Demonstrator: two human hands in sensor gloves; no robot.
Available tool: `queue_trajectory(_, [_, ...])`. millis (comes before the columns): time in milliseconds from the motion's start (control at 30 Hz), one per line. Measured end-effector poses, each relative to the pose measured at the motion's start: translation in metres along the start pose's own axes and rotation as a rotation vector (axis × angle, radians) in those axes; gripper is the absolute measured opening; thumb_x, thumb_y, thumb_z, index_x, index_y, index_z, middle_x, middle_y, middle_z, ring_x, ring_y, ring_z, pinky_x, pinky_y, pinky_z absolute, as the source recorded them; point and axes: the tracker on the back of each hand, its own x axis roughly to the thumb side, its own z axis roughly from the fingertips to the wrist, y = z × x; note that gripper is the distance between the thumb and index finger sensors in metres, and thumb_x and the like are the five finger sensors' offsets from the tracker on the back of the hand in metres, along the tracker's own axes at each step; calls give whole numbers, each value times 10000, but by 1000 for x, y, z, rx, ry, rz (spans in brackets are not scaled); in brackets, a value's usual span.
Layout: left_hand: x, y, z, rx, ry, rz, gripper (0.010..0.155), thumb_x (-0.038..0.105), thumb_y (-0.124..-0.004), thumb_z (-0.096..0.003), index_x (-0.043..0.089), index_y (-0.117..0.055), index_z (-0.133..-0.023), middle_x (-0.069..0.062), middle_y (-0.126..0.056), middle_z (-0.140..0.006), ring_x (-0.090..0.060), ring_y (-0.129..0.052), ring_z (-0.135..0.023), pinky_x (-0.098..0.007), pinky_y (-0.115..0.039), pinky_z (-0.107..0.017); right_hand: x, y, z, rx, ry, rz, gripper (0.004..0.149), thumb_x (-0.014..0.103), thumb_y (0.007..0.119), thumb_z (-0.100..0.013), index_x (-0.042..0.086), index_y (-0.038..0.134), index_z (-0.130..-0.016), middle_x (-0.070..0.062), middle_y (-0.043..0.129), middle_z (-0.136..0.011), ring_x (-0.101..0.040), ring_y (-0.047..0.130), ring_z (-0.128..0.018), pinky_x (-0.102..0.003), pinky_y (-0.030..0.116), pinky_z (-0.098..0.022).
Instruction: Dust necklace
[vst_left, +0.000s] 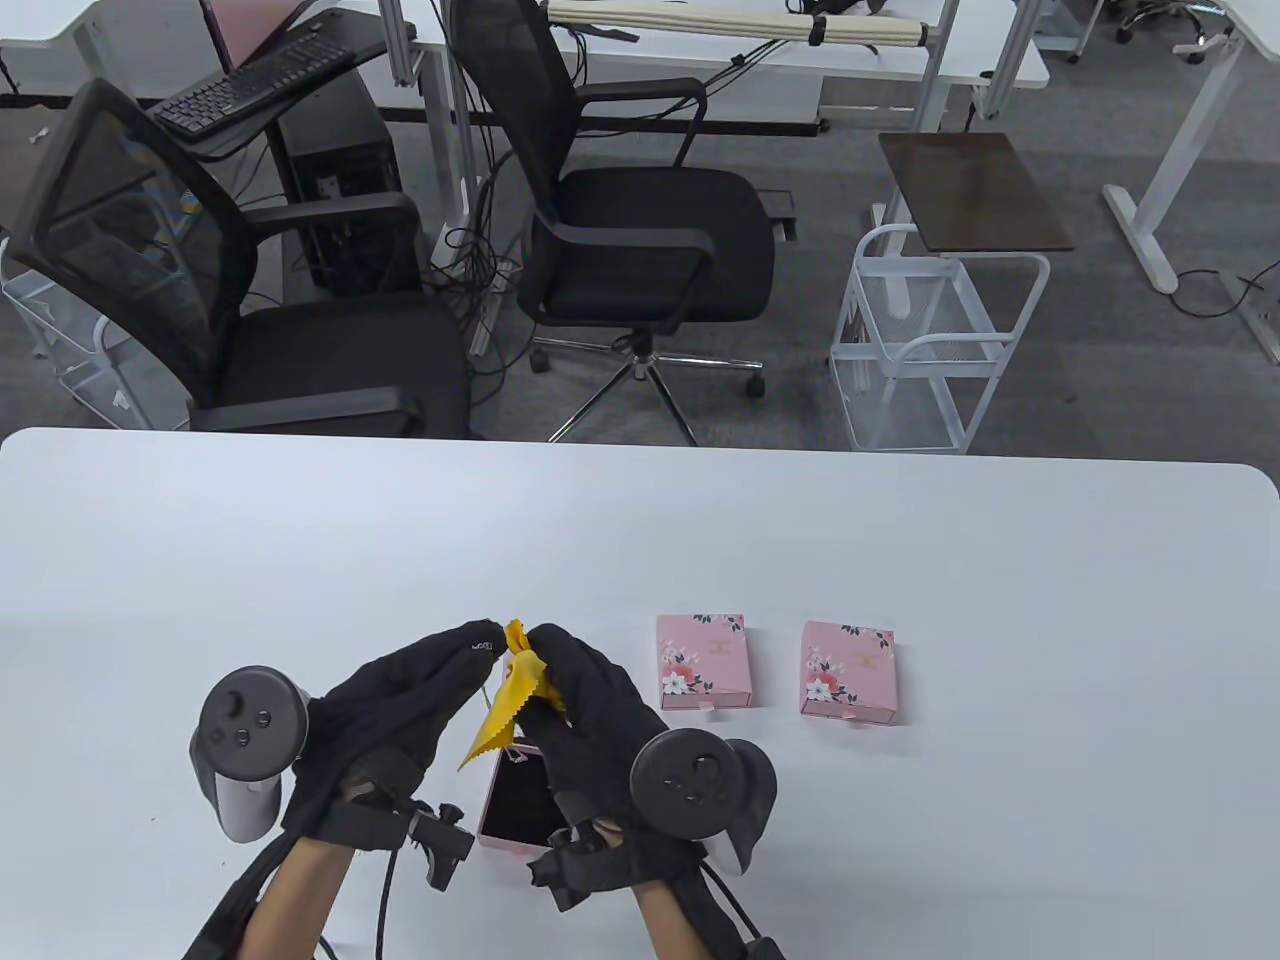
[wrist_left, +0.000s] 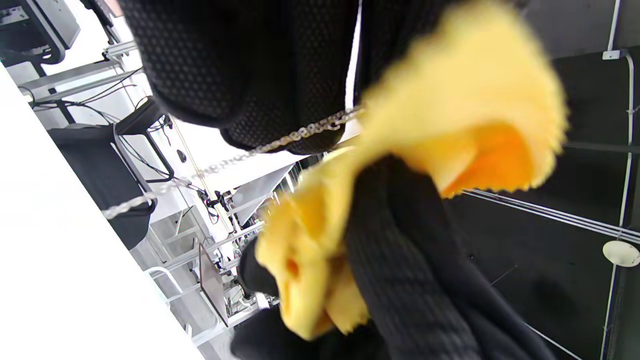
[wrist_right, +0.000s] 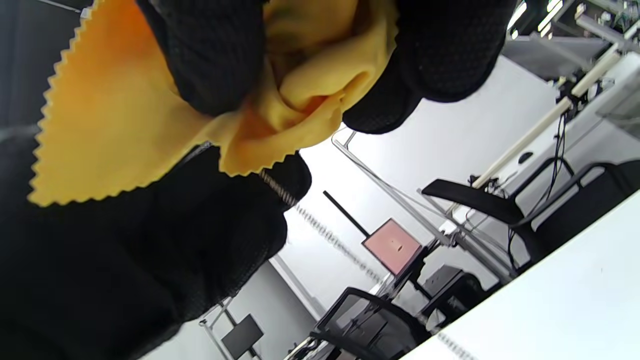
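Table view, nearest first: two gloved hands are raised together just above an open pink box (vst_left: 515, 800) with a dark lining. A yellow cloth (vst_left: 505, 700) with a zigzag edge is pinched in the curled fingers of the right hand (vst_left: 590, 700); its loose corner hangs down toward the box. The necklace (wrist_left: 280, 142), a thin silver chain, is held in the curled fingertips of the left hand (vst_left: 410, 700), directly beside the cloth grip. In the left wrist view the chain is seen running out of the folded cloth, across the left fingertips and away from both grips, so its long axis lies from the right-hand pinch toward the left hand and on beyond. By that layout, a wiping stroke would be drawn along the chain, with the right hand already on it. Farther out, well to the right of the grips, two closed pink floral boxes (vst_left: 703, 662) lie side by side on the white table (vst_left: 900, 540).
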Motion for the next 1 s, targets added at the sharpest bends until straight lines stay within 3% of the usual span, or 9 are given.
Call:
queue_trajectory(300, [1, -3, 2, -12, 13, 18, 397, 485, -861, -544, 273, -920, -874, -119, -920, -944, -333, -932, -833, -468, -863, -563, 16, 23, 6, -89, -16, 118, 727, 373, 872, -549, -27, 584, -1084, -320, 717, -1012, -481, 836, -785, -533, 754, -570])
queue_trajectory(433, [5, -10, 3, -58, 4, 18, 389, 485, -858, -547, 291, -918, -879, -136, -865, -997, -353, -877, -889, -489, -824, -606, 18, 24, 9, -192, 15, 166, 672, 380, 871, -550, -7, 643, -1050, -297, 775, -963, -455, 876, -732, -517, 774, -542])
queue_trajectory(533, [9, -12, 5, -39, -15, -35, 391, 485, -858, -547, 288, -918, -879, -130, -838, -1038, -366, -834, -934, -520, -778, -641, 17, 22, 10, -209, 25, 180, 592, 366, 860, -569, 9, 696, -1011, -258, 833, -906, -425, 906, -683, -506, 789, -522])
queue_trajectory(700, [18, -7, 8, -7, -66, -100, 386, 479, -859, -545, 299, -919, -882, -104, -742, -1120, -363, -738, -1010, -554, -710, -686, 17, 21, 6, -130, 12, 119, 427, 348, 805, -614, 98, 756, -957, -190, 875, -862, -395, 919, -655, -509, 786, -531])
queue_trajectory(867, [18, -1, 6, -23, -74, -86, 382, 473, -867, -539, 303, -928, -875, -91, -770, -1112, -358, -740, -1009, -552, -707, -688, 19, 16, 2, -12, -9, 62, 421, 265, 744, -641, 58, 710, -1006, -233, 838, -918, -432, 902, -702, -534, 769, -552])
queue_trajectory(1000, [20, 1, 7, -14, -89, -93, 383, 468, -870, -536, 293, -932, -871, -71, -805, -1094, -342, -764, -996, -542, -716, -684, 20, 12, 1, 9, 8, 51, 407, 265, 780, -625, 73, 753, -983, -217, 887, -869, -402, 937, -655, -515, 790, -528])
